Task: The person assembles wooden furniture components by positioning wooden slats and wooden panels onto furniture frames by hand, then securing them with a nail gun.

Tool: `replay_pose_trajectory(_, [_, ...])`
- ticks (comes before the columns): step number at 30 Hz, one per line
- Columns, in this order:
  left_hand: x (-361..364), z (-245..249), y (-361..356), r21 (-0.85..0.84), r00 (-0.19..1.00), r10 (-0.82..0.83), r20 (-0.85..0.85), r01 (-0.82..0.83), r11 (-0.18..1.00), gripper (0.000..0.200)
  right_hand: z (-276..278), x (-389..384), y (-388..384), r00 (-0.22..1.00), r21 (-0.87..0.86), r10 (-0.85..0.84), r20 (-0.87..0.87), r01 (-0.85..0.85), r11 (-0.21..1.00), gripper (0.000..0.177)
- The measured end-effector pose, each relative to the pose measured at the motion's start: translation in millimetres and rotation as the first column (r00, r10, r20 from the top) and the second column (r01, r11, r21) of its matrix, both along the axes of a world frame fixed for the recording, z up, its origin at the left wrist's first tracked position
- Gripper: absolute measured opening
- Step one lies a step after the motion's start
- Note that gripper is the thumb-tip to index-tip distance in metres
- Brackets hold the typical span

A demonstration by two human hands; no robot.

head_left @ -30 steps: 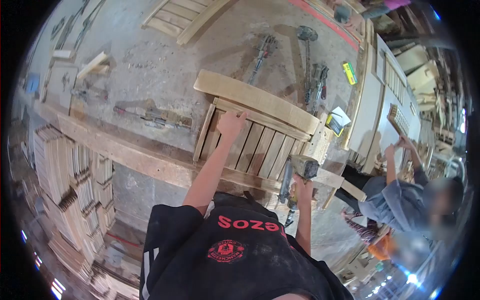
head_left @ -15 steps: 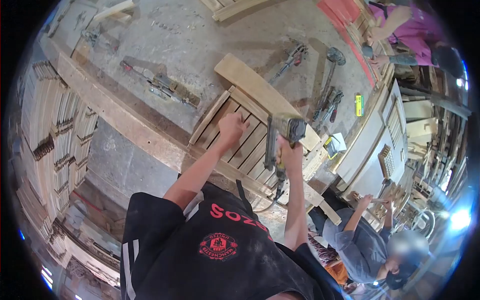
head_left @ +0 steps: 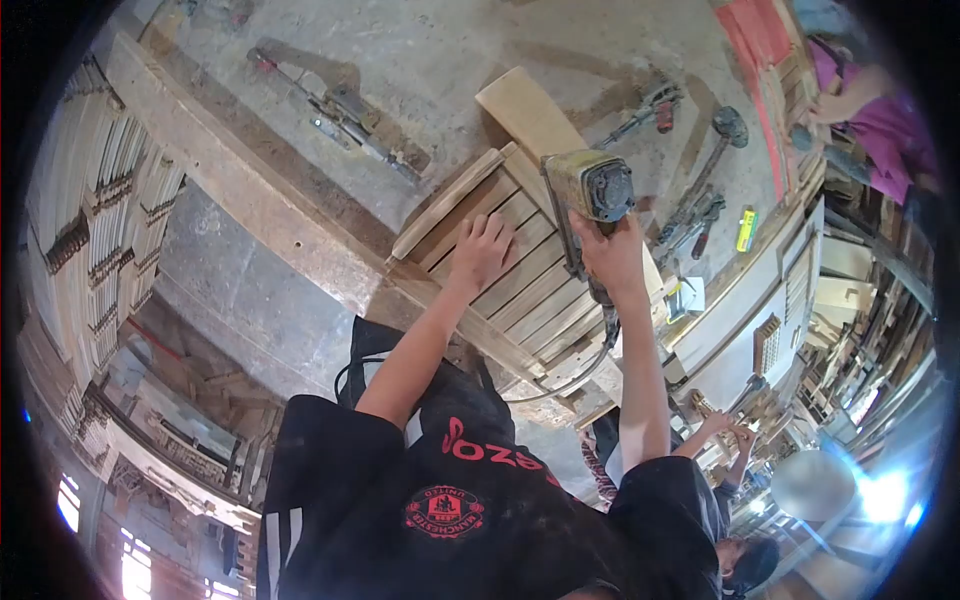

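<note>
My right hand [head_left: 612,255] is closed around the handle of a pneumatic nail gun [head_left: 580,185], a worn yellowish tool with a dark round cap. Its hose [head_left: 590,368] trails back toward my body. Beneath the tool lies a slatted wooden panel [head_left: 520,240] with gaps between its strips and a frame rail along its edge. On the panel's left part rests my left hand [head_left: 485,252], palm down, fingers apart on the slats and holding nothing. A wide pale board [head_left: 530,108] lies at the panel's far side, partly hidden behind the nail gun. The gun's nose is hidden.
A long wooden beam [head_left: 250,200] edges the dusty worktop. Beyond are a bar clamp [head_left: 340,120], a mallet [head_left: 728,128], more clamp-like tools [head_left: 690,220] and a yellow box [head_left: 746,230]. Stacked slats [head_left: 120,220] stand left. People work at upper right and lower right.
The nail gun has tilted and shifted slightly up and right in view with my right hand. My left hand's fingers have spread from a curled pose onto the slats. The camera view has shifted.
</note>
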State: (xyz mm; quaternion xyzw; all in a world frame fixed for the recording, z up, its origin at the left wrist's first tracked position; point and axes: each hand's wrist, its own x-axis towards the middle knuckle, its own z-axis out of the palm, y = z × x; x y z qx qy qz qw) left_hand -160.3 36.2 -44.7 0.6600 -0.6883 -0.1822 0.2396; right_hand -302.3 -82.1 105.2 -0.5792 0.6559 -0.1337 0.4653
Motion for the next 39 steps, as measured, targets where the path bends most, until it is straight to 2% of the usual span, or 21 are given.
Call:
replay_pose_trajectory(1, [1.5, 1.1, -1.3, 0.008, 1.0, -0.009, 0.001, 0.009, 1.0, 0.021, -4.1, 2.7, -2.4, 0.998, -0.034, 0.057, -0.042, -0.058, 0.998, 0.033])
replay_pose_trajectory(3, [0.8, 3.8, 2.7, 0.011, 1.0, -0.026, -0.001, 0.026, 1.0, 0.021, -19.4, 4.9, 0.5, 0.986, -0.129, 0.143, -0.082, -0.153, 0.98, 0.031])
replay_pose_trajectory(6, [0.6, 1.9, 1.5, -0.009, 1.0, -0.016, 0.009, 0.016, 1.0, 0.019, -21.2, -1.0, 2.3, 0.985, -0.032, 0.109, -0.133, -0.114, 0.993, 0.028])
replay_pose_trajectory(8, [0.0, -0.7, 0.8, 0.003, 1.0, 0.0, 0.01, 0.0, 1.0, 0.02, -19.3, -0.9, -2.5, 0.992, -0.027, 0.079, -0.098, -0.082, 0.996, 0.026])
replay_pose_trajectory(10, [1.4, 1.8, -2.0, 0.009, 1.0, 0.015, -0.019, -0.014, 1.0, 0.02, -11.3, -7.7, 8.0, 1.0, -0.059, 0.008, -0.004, -0.008, 0.998, 0.024])
replay_pose_trajectory(13, [3.3, 4.8, 0.9, 0.042, 1.0, -0.003, -0.03, 0.004, 0.999, 0.021, 23.6, -6.8, 12.1, 0.99, 0.171, -0.134, 0.035, 0.126, 0.977, 0.022])
replay_pose_trajectory(14, [3.9, 5.6, -0.5, 0.05, 1.0, -0.011, -0.026, 0.013, 0.999, 0.022, 33.9, -1.6, 16.2, 0.974, 0.188, -0.224, 0.042, 0.212, 0.959, 0.019])
replay_pose_trajectory(17, [6.4, 10.5, 1.1, 0.081, 0.992, -0.002, -0.122, 0.012, 0.997, 0.025, 59.1, 2.6, 30.7, 0.89, 0.319, -0.455, 0.012, 0.428, 0.845, 0.021])
replay_pose_trajectory(18, [9.0, 19.9, -1.3, 0.066, 0.945, -0.065, -0.321, 0.091, 0.994, 0.026, 60.4, -2.1, 39.1, 0.852, 0.357, -0.524, -0.006, 0.492, 0.794, 0.026])
replay_pose_trajectory(20, [10.7, 59.6, 5.3, 0.009, 0.714, -0.175, -0.678, 0.246, 0.969, 0.029, 65.5, -12.4, 56.6, 0.728, 0.423, -0.682, 0.068, 0.598, 0.681, 0.029])
replay_pose_trajectory(21, [9.1, 78.4, 13.0, -0.055, 0.645, -0.308, -0.699, 0.381, 0.923, 0.033, 66.1, -19.0, 65.6, 0.65, 0.46, -0.753, 0.099, 0.641, 0.614, 0.031])
replay_pose_trajectory(22, [6.4, 92.8, 24.8, -0.122, 0.555, -0.434, -0.71, 0.51, 0.852, 0.036, 62.0, -31.8, 76.4, 0.592, 0.511, -0.798, 0.111, 0.655, 0.557, 0.034])
replay_pose_trajectory(25, [-2.5, 100.8, 59.5, -0.265, 0.536, -0.603, -0.591, 0.577, 0.772, 0.037, 59.7, -53.3, 98.9, 0.376, 0.593, -0.901, 0.215, 0.683, 0.426, 0.037])
replay_pose_trajectory(26, [-2.0, 97.1, 61.0, -0.232, 0.509, -0.611, -0.606, 0.621, 0.748, 0.035, 58.8, -59.3, 105.4, 0.379, 0.576, -0.902, 0.208, 0.697, 0.426, 0.038])
replay_pose_trajectory(29, [-6.3, 100.8, 52.7, -0.194, 0.452, -0.624, -0.637, 0.69, 0.697, 0.032, 64.4, -68.5, 116.4, 0.265, 0.576, -0.941, 0.212, 0.743, 0.339, 0.041])
replay_pose_trajectory(33, [-10.7, 101.4, 47.4, -0.253, 0.413, -0.682, -0.604, 0.712, 0.655, 0.028, 62.9, -83.9, 132.8, 0.266, 0.574, -0.915, 0.303, 0.715, 0.398, 0.042])
replay_pose_trajectory(37, [-16.0, 108.1, 52.7, -0.299, 0.397, -0.715, -0.575, 0.712, 0.635, 0.027, 69.2, -86.5, 139.5, 0.291, 0.56, -0.905, 0.309, 0.714, 0.421, 0.042])
replay_pose_trajectory(39, [-14.2, 110.2, 55.2, -0.311, 0.384, -0.725, -0.572, 0.717, 0.624, 0.026, 69.4, -85.8, 142.9, 0.245, 0.59, -0.916, 0.319, 0.705, 0.394, 0.039])
